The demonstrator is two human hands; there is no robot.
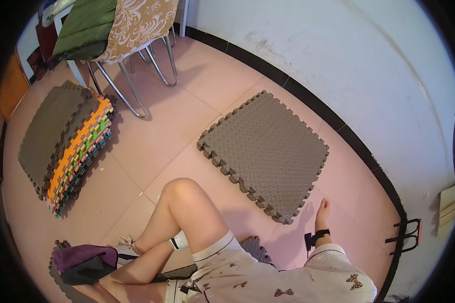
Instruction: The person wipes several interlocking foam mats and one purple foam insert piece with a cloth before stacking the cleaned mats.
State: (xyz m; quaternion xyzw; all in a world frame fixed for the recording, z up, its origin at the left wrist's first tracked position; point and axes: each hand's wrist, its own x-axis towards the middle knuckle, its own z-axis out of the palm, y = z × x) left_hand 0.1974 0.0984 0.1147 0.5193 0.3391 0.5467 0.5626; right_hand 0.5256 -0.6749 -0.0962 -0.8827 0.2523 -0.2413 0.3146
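At the lower left, my left forearm runs up to a purple and black fabric bag (85,263). The bag covers most of my left hand (98,283), so its grip is hidden. A dark strap trails from the bag towards my crossed legs. On the other side, my right hand (323,208) is held out over the tiled floor, seen nearly edge-on with nothing visible in it. A black band with a small device (318,238) is around that wrist. Just beyond the hand lies a grey foam puzzle mat (265,155), apparently more than one layer thick.
A stack of foam mats (49,132), grey on top with coloured edges, leans unevenly at left. Behind it stand metal-legged chairs (140,26), one under a green quilted item (85,30). More grey mat (256,248) shows beside me. A black rack (405,236) is by the right wall.
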